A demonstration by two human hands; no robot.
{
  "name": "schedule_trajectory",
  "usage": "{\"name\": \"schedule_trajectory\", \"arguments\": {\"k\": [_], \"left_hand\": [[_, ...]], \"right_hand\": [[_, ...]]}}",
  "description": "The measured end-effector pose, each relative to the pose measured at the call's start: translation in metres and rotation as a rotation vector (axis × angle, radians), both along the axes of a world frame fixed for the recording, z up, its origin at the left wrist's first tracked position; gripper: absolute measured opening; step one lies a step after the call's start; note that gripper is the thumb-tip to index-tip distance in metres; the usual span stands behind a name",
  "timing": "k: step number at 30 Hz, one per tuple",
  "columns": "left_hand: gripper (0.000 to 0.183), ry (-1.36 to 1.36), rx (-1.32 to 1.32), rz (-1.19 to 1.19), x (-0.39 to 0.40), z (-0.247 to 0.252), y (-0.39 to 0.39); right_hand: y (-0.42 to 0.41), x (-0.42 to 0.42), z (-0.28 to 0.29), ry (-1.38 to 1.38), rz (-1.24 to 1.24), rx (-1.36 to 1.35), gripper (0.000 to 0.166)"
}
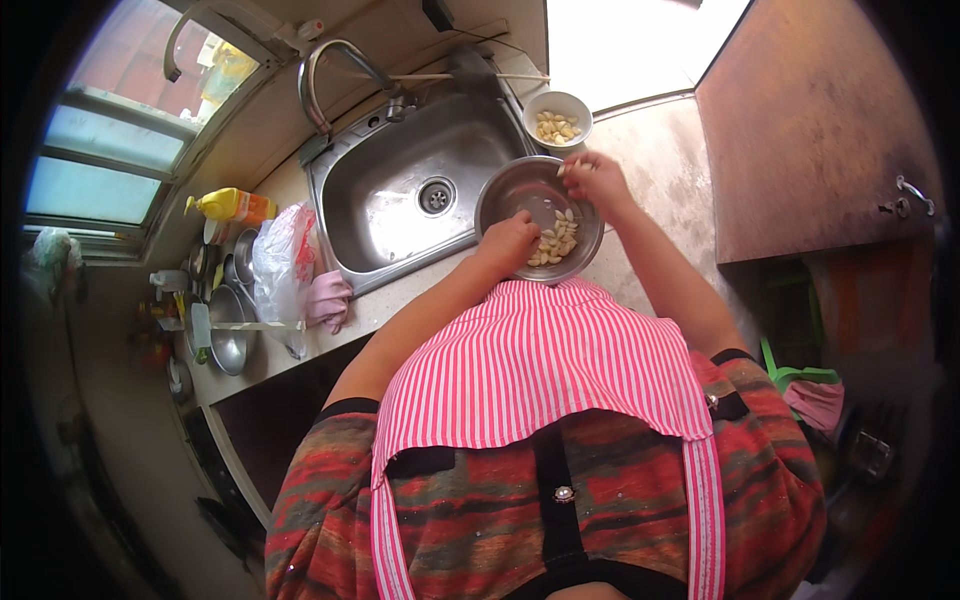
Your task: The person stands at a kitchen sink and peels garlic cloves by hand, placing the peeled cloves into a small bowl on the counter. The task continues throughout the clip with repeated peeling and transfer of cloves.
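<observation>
In front of me a steel bowl (502, 195) tilts toward my apron, with peeled garlic cloves (553, 241) gathered on its near right side. My right hand (600, 186) is over the bowl's far right rim, pale garlic cloves (574, 166) pinched in its fingers. Over the left part of the bowl is my left hand (513, 241), its fingers curled down inside beside the cloves; what they hold, if anything, is hidden. Just beyond the steel bowl stands a white bowl (586, 139) containing more garlic cloves (556, 127).
A stainless steel sink (375, 217) with a curved faucet (304, 75) lies to the left. Left of it are a plastic bag (281, 255), a pink cloth (328, 298), a yellow bottle (232, 205) and metal bowls (227, 330). A wooden cabinet door (810, 142) is at the right.
</observation>
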State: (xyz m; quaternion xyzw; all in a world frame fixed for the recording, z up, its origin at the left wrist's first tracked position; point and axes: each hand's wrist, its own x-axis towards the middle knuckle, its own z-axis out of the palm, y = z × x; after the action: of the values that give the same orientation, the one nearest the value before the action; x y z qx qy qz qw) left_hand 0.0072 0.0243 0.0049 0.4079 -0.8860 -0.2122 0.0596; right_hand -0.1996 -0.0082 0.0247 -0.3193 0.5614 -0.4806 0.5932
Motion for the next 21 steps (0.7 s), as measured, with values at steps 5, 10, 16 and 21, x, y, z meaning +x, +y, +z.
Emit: {"name": "schedule_trajectory", "arguments": {"k": [5,10,16,21], "left_hand": [[0.013,0.076,0.008,0.033,0.003,0.009,0.01],[0.011,0.129,0.014,0.087,0.009,0.008,0.015],[0.011,0.184,0.041,0.183,0.015,0.006,0.018],[0.011,0.201,0.037,0.26,0.016,0.007,0.018]], "right_hand": [[-0.07,-0.015,0.029,0.083,-0.075,-0.098,0.026],[-0.083,-0.017,0.052,0.027,-0.01,-0.105,0.037],[-0.042,-0.017,0.022,-0.074,-0.091,-0.056,0.024],[0.009,-0.005,-0.007,0.037,0.057,-0.027,0.015]]}}
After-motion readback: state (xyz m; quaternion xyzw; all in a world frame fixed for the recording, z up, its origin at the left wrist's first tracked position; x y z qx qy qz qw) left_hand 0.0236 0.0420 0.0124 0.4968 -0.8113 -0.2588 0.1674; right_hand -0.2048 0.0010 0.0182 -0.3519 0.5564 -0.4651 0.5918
